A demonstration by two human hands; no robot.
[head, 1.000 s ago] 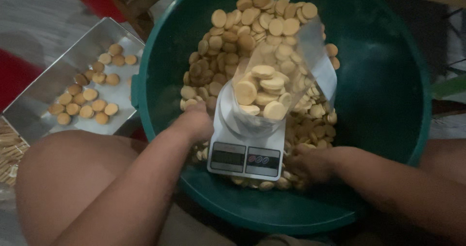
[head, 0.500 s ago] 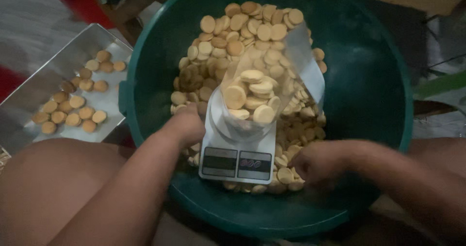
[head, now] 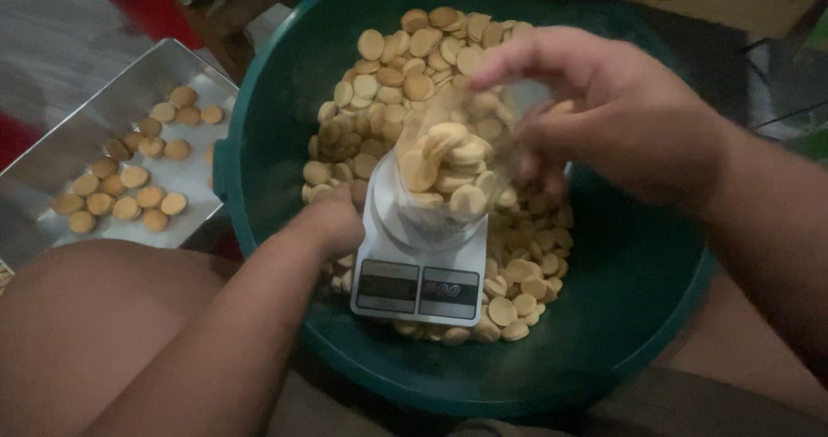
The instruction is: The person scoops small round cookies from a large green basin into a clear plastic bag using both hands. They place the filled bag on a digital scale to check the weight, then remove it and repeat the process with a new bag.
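Observation:
A large green basin (head: pixel 638 282) holds a heap of small round tan biscuits (head: pixel 405 57). A white kitchen scale (head: pixel 420 269) sits among them, and on it stands a clear plastic bag (head: pixel 448 174) partly filled with biscuits. My left hand (head: pixel 332 221) rests at the scale's left edge, down among the loose biscuits. My right hand (head: pixel 604 113) is raised over the bag's open top, fingers pinching its upper edge; it is blurred.
A shiny metal tray (head: pixel 103 126) with several biscuits lies to the left of the basin. My bare knees show at the bottom left and right. A red strip and a wooden edge lie beyond the basin.
My right hand has lifted from beside the scale's lower right up to the top of the bag. My left hand stays at the scale's left side. The view has shifted.

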